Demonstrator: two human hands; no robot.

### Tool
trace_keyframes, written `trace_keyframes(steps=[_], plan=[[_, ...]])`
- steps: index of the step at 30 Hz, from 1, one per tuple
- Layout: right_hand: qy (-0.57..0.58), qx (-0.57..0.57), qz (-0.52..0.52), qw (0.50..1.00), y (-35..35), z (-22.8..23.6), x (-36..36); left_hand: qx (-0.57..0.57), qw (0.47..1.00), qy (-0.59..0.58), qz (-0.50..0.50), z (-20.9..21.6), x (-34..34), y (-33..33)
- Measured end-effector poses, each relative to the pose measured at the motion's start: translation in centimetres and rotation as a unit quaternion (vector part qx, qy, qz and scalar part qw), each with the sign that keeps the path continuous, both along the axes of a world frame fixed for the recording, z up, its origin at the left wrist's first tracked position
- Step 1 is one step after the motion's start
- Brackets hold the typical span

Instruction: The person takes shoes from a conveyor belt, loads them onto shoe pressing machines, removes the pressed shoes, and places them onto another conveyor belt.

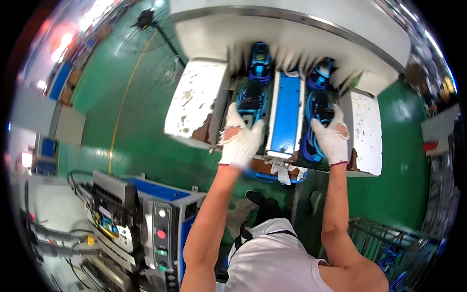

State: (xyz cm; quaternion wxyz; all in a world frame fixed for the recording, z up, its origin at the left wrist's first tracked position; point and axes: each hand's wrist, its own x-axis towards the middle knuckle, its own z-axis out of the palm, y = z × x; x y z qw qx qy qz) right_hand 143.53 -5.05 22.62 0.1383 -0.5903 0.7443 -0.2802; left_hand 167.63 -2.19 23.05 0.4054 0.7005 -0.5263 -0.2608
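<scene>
My left hand, in a worn white knit glove, grips the near end of a blue and black shoe lying in the left lane of a white conveyor machine. My right hand, also gloved, holds another blue and black shoe in the right lane. A blue divider panel runs between the two lanes. Further in, two more blue shoes sit under the machine's fringe curtain.
White chipped side plates flank the lanes. A grey control box with coloured buttons and cabled equipment stand at my lower left. A wire cart holding blue shoes is at lower right. The floor is green.
</scene>
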Motion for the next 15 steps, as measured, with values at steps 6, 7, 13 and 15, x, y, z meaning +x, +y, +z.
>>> trace_keyframes(steps=[6, 7, 13, 15], plan=[[-0.249, -0.261, 0.216, 0.907, 11.8, 1.1, 12.3, -0.016, 0.998, -0.012, 0.054, -5.4, 6.6, 20.1], [-0.357, -0.139, 0.328, 0.864, 15.1, 0.1, 15.3, 0.050, 0.994, -0.032, 0.093, -8.3, 7.7, 25.7], [-0.153, 0.385, 0.714, 0.564, 30.9, -9.5, 26.1, 0.338, 0.771, 0.036, 0.538, -22.1, 5.5, 65.9], [-0.178, 0.438, 0.693, 0.544, 34.3, -11.0, 24.7, 0.347, 0.628, 0.012, 0.697, -22.0, -2.3, 78.3]])
